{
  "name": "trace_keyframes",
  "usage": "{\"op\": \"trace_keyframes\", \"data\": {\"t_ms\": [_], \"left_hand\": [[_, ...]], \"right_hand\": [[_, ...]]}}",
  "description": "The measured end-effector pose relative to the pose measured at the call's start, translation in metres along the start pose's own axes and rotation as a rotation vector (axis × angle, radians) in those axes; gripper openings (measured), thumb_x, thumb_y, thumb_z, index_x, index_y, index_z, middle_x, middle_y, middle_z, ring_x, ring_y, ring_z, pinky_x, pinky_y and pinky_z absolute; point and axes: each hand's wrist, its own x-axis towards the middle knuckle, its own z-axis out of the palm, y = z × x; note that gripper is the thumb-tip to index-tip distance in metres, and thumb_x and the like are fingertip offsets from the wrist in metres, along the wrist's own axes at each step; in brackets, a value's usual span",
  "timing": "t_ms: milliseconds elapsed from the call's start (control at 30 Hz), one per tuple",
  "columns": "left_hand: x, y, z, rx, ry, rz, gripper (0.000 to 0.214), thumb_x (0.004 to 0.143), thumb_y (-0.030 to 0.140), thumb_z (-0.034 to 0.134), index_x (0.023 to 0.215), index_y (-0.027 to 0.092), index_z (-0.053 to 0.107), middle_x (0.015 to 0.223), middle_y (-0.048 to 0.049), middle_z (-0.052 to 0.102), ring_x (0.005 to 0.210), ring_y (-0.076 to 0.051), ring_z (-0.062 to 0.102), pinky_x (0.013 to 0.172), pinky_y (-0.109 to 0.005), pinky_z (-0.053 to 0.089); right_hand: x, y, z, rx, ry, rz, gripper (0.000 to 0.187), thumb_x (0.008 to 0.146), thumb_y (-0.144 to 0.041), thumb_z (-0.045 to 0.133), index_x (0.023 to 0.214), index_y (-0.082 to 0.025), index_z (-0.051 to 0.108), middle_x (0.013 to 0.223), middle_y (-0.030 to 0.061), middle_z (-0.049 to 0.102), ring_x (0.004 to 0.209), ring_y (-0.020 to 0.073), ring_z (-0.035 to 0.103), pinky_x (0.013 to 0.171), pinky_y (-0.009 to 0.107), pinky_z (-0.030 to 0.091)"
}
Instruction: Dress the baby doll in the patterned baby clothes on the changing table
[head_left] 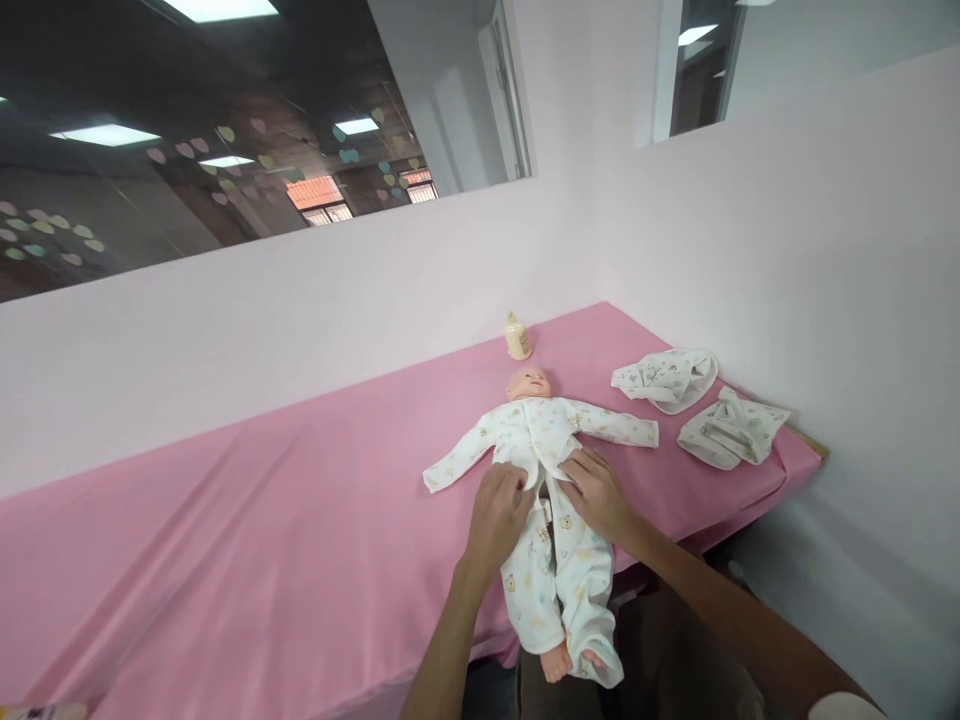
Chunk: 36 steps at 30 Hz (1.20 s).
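A baby doll (529, 383) lies on its back on the pink-covered table (262, 540), dressed in a white printed sleepsuit (547, 560). My left hand (499, 515) rests on the suit's front at the doll's waist, fingers curled and pinching the fabric edge. My right hand (596, 490) lies on the other side of the opening, fingers pressed onto the cloth. The doll's bare feet (559, 662) stick out at the table's front edge.
A small baby bottle (517, 337) stands behind the doll's head by the wall. Two folded printed baby cloths (667, 378) (731, 428) lie at the right end of the table. Pale walls close the back and right sides.
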Motion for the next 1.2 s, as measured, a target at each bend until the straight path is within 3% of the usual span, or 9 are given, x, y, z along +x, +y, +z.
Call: {"op": "trace_keyframes", "data": {"t_ms": [133,367,567,667,767,867,1000,1100,1200], "left_hand": [[-0.012,0.012,-0.013,0.083,-0.277,0.156,0.02,0.093,0.023,0.037,0.078,0.021,0.051,0.083,-0.0034,0.057,0.081,-0.019,0.048,0.077,-0.034,0.038],[-0.001,0.027,-0.043,-0.2,-0.503,-0.052,0.025,0.095,0.037,0.033,0.091,0.022,0.054,0.095,-0.002,0.061,0.086,-0.018,0.054,0.077,-0.031,0.044],[0.038,0.018,-0.055,-0.117,-0.388,-0.089,0.029,0.093,0.037,0.033,0.095,0.022,0.058,0.097,-0.003,0.063,0.09,-0.019,0.056,0.077,-0.03,0.044],[0.073,0.007,-0.05,0.018,-0.371,-0.061,0.025,0.09,0.029,0.034,0.082,0.022,0.056,0.085,-0.0017,0.063,0.08,-0.018,0.056,0.069,-0.028,0.041],[0.108,-0.01,-0.035,0.13,-0.36,-0.151,0.024,0.083,0.018,0.036,0.066,0.02,0.053,0.077,-0.0031,0.063,0.073,-0.018,0.056,0.065,-0.028,0.038],[0.13,-0.03,-0.012,0.141,-0.314,-0.232,0.018,0.078,0.014,0.041,0.069,0.018,0.057,0.081,-0.0072,0.066,0.077,-0.021,0.059,0.065,-0.029,0.038],[0.135,-0.05,0.012,0.101,-0.242,-0.286,0.028,0.086,0.024,0.04,0.105,0.021,0.06,0.095,-0.0066,0.069,0.087,-0.023,0.062,0.07,-0.029,0.041],[0.132,-0.058,0.019,0.029,-0.225,-0.243,0.04,0.088,0.032,0.043,0.126,0.028,0.053,0.098,-0.002,0.07,0.089,-0.021,0.063,0.074,-0.029,0.044],[0.13,-0.061,0.021,-0.008,-0.206,-0.186,0.04,0.088,0.034,0.045,0.126,0.032,0.057,0.106,-0.0008,0.07,0.096,-0.021,0.064,0.081,-0.03,0.045]], "right_hand": [[-0.009,-0.011,0.001,0.078,-0.138,-0.104,0.024,0.095,-0.022,0.044,0.078,-0.019,0.06,0.077,0.0038,0.058,0.076,0.0175,0.052,0.074,0.033,0.041],[0.025,-0.008,-0.011,0.502,-0.216,0.115,0.017,0.091,-0.023,0.048,0.083,-0.02,0.062,0.081,0.0008,0.061,0.072,0.0121,0.055,0.066,0.025,0.044],[0.093,0.007,0.012,0.104,-0.141,0.418,0.018,0.087,-0.03,0.053,0.099,-0.018,0.06,0.096,0.0055,0.065,0.085,0.0175,0.06,0.075,0.028,0.044],[0.12,0.008,0.037,-0.149,-0.212,0.469,0.031,0.087,-0.035,0.055,0.112,-0.016,0.057,0.114,0.011,0.062,0.096,0.0215,0.062,0.074,0.029,0.045],[0.136,0.007,0.056,-0.251,-0.244,0.495,0.025,0.088,-0.024,0.05,0.108,-0.012,0.059,0.115,0.0162,0.062,0.097,0.0242,0.063,0.072,0.03,0.046],[0.14,0.012,0.064,-0.285,-0.25,0.52,0.023,0.09,-0.017,0.044,0.102,-0.009,0.062,0.11,0.0179,0.064,0.093,0.025,0.065,0.071,0.03,0.045],[0.131,0.021,0.064,-0.316,-0.238,0.526,0.027,0.094,-0.022,0.041,0.103,-0.011,0.063,0.109,0.017,0.065,0.093,0.0233,0.065,0.072,0.029,0.044],[0.121,0.026,0.064,-0.344,-0.199,0.524,0.026,0.094,-0.025,0.042,0.1,-0.013,0.064,0.102,0.0148,0.067,0.09,0.0227,0.065,0.071,0.029,0.042],[0.115,0.029,0.067,-0.367,-0.161,0.499,0.026,0.094,-0.025,0.041,0.097,-0.013,0.064,0.099,0.0135,0.067,0.089,0.0226,0.064,0.068,0.029,0.04]]}}
